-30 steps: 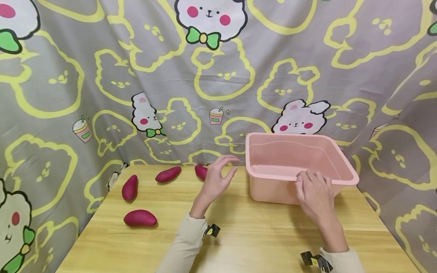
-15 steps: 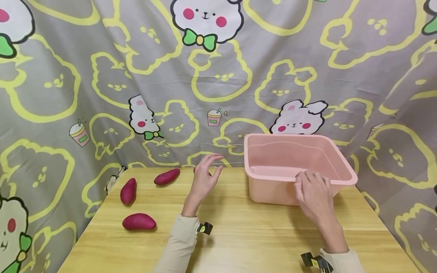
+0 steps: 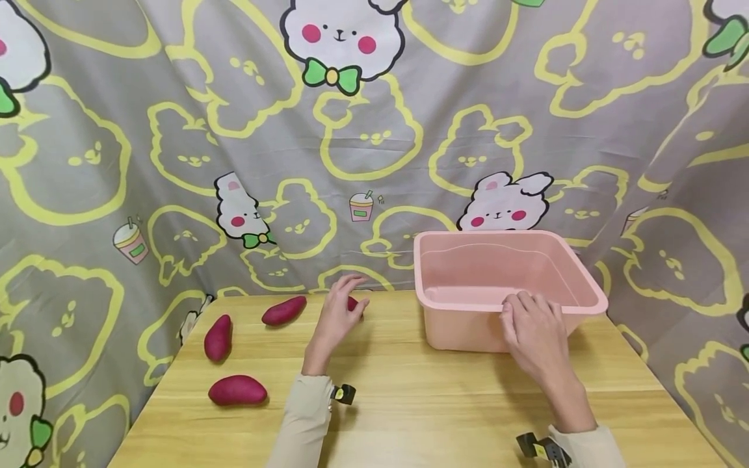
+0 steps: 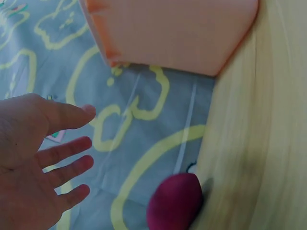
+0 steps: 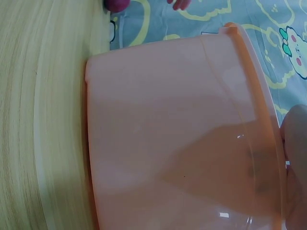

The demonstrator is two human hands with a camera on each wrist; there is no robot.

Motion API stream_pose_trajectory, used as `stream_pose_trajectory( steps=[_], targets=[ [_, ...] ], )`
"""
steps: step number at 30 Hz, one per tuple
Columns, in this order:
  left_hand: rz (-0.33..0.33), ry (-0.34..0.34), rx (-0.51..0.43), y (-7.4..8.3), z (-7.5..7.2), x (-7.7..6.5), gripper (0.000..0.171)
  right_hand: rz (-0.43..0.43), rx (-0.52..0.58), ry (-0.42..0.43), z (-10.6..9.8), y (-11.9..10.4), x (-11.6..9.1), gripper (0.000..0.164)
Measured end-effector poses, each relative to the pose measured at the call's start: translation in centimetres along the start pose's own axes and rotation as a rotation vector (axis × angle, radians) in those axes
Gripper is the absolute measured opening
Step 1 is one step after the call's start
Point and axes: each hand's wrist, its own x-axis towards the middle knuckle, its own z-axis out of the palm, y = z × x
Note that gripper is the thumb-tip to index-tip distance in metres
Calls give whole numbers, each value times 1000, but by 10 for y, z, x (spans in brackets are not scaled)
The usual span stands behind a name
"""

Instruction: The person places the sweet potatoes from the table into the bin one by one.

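My right hand grips the near rim of a pink plastic bin, fingers curled over the edge. The right wrist view shows the bin's side wall, with part of the hand at its rim. Over the back of the table, my left hand holds nothing, its fingers apart and thumb spread. Partly hidden behind it lies a purple-red sweet potato. In the left wrist view a sweet potato rests below the spread left hand, apart from its fingers.
Three more sweet potatoes lie on the left of the wooden table: one near the back edge, one at the left and one closer. A patterned curtain hangs behind and at both sides.
My left hand has moved left, away from the bin, and then lowered in front of the back sweet potato. The right hand has stayed on the bin's rim; the view has shifted slightly.
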Motion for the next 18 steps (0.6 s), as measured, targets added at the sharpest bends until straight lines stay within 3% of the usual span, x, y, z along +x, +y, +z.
stream_pose_trajectory(
  steps=[18],
  targets=[
    [-60,-124,71,-39,4,-12,53,-6,-3,-3,0,-1,2,23]
  ],
)
